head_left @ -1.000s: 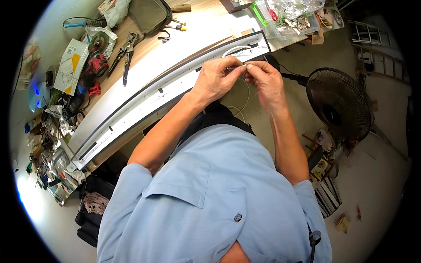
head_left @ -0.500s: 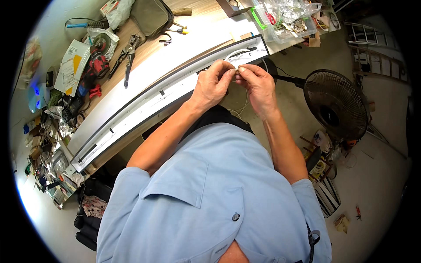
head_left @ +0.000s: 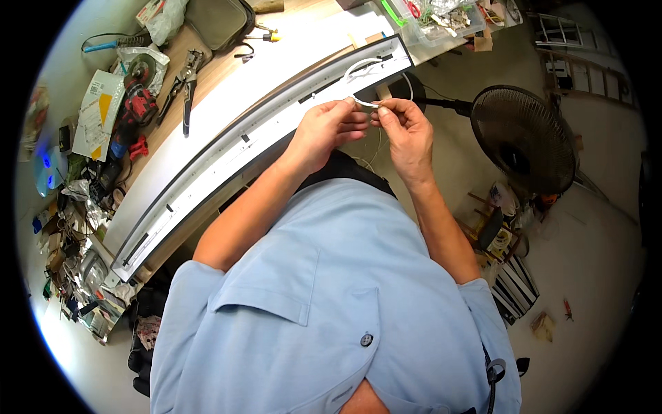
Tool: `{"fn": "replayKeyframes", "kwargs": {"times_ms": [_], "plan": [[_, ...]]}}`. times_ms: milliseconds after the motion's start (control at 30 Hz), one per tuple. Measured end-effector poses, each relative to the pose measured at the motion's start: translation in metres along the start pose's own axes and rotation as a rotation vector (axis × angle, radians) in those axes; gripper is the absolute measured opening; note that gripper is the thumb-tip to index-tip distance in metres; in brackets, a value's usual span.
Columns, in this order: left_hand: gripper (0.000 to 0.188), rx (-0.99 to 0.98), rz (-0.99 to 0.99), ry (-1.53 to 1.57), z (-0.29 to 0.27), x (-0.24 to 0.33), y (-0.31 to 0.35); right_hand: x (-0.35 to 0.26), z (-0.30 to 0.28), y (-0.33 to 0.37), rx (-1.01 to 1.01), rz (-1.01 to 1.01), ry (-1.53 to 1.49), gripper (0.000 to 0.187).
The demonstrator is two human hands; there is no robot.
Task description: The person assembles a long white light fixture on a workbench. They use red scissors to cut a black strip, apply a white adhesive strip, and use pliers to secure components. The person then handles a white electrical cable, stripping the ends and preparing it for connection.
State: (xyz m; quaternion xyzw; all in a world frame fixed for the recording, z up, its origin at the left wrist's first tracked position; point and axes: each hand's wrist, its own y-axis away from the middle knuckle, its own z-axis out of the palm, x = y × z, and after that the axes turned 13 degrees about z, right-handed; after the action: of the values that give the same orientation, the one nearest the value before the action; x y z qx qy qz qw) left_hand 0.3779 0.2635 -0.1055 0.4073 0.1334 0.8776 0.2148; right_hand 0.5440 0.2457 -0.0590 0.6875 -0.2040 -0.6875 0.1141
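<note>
A white cable (head_left: 365, 104) runs between my two hands over the right end of a long light housing. My left hand (head_left: 326, 132) pinches it between thumb and forefinger, its other fingers held loosely out. My right hand (head_left: 408, 138) grips the cable with thumb and fingertips close to the left one; whether the cable ends there is hard to make out. Part of the cable loops up into the housing and down past my right hand. The housing (head_left: 222, 155), a long white channel with a black rim, lies slanted along the bench's near edge.
On the bench lie metal snips (head_left: 187, 93), a red cordless grinder (head_left: 140, 103) and an olive case (head_left: 217, 24). A clear plastic box (head_left: 441, 27) of parts sits at the far right. A black standing fan (head_left: 524, 141) is at my right, with ladders (head_left: 586, 76) behind.
My hands have drawn slightly apart, and a short stretch of cable now shows between them. The left fingers have loosened outward. The whole view has shifted a little.
</note>
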Motion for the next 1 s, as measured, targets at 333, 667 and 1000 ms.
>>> {"fn": "replayKeyframes", "kwargs": {"times_ms": [333, 667, 1000], "plan": [[0.025, -0.023, -0.241, 0.308, -0.005, -0.021, 0.002, 0.022, -0.005, 0.033, 0.116, 0.059, 0.230, 0.014], [0.023, -0.027, -0.128, 0.096, 0.016, -0.034, -0.001, 0.022, -0.010, 0.030, 0.190, -0.056, 0.729, 0.022], [0.031, -0.090, -0.104, 0.106, 0.028, -0.035, 0.001, 0.034, -0.021, 0.020, -0.069, 0.445, -0.086, 0.034]]}}
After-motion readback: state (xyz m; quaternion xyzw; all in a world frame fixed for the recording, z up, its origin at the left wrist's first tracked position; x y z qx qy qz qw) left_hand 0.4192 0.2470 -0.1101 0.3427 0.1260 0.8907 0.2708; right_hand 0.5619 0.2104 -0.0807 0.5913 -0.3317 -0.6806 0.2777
